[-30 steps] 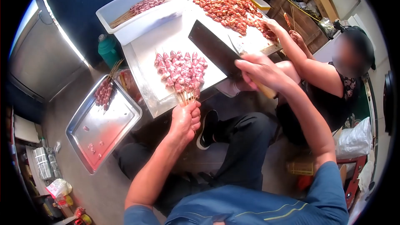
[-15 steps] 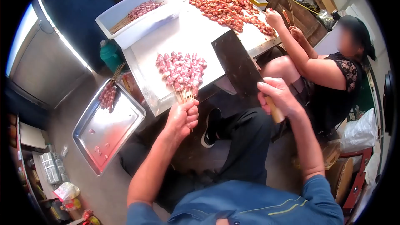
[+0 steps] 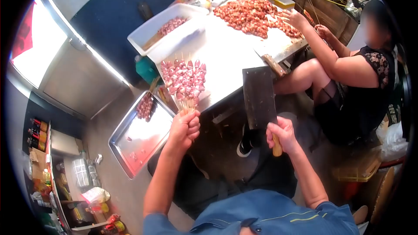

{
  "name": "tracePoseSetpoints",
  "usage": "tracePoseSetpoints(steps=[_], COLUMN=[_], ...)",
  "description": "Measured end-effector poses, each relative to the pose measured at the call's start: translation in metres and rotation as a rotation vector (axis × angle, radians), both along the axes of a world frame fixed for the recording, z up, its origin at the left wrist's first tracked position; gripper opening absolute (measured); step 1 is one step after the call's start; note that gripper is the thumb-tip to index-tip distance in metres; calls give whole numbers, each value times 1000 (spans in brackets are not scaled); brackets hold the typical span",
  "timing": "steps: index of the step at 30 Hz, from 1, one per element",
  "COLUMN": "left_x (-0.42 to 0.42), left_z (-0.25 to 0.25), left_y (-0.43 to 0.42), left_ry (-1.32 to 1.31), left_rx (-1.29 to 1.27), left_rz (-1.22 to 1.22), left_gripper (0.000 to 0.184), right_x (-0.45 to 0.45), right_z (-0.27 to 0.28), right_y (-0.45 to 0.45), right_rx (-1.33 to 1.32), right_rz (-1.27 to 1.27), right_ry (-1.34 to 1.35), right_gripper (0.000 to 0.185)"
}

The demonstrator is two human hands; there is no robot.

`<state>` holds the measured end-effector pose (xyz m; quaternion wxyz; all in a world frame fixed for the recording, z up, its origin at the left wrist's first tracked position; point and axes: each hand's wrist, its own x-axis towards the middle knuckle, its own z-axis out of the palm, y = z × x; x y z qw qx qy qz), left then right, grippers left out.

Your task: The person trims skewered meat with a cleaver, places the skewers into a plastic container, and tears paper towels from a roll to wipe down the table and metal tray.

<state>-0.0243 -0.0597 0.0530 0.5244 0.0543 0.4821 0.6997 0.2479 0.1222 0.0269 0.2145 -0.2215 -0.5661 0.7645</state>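
Skewers (image 3: 183, 78) at table (image 3: 228, 63), blue wall (image 3: 109, 28) beyond

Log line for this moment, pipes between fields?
left hand: grips meat skewers by their sticks | right hand: holds cleaver by handle, blade up | white tub: on table | metal tray: holds another bunch

White tabletop (image 3: 230, 50) before me, mid-frame — white tub (image 3: 185, 35) upper left of centre, red meat heap (image 3: 246, 17) upper centre, wooden-handled knife (image 3: 273, 65) at right edge.
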Motion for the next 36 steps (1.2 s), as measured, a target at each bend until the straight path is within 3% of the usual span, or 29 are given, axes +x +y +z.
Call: tracePoseSetpoints(steps=[11, 17, 21, 24, 29, 31, 36], left_x=[-153, -243, -291, -330, -351, -345, -347], left_z=[110, 143, 132, 119, 91, 83, 85], left_y=[32, 85, 125, 144, 170, 178, 186], left_ry=[716, 845, 761, 695, 603, 836, 1124], left_rx=[-209, -250, -287, -355, -464, -637, -733], left_rz=[184, 214, 85, -222, -476, -574, -652], left_gripper=[12, 19, 18, 20, 24, 28, 29], right_x=[-15, -25, -37, -45, -57, -60, -72], right_z=[-9, -5, -12, -13, -15, -18, -14], right_y=[-10, -16, -14, -12, -7, -4, -6], right_rx=[-64, -205, -258, -150, -135, -138, -194], right_rz=[120, 90, 109, 193, 246, 253, 224], right_ry=[-29, -18, -24, 5, 5, 25, 18], right_gripper=[15, 12, 12, 9, 8, 8, 8])
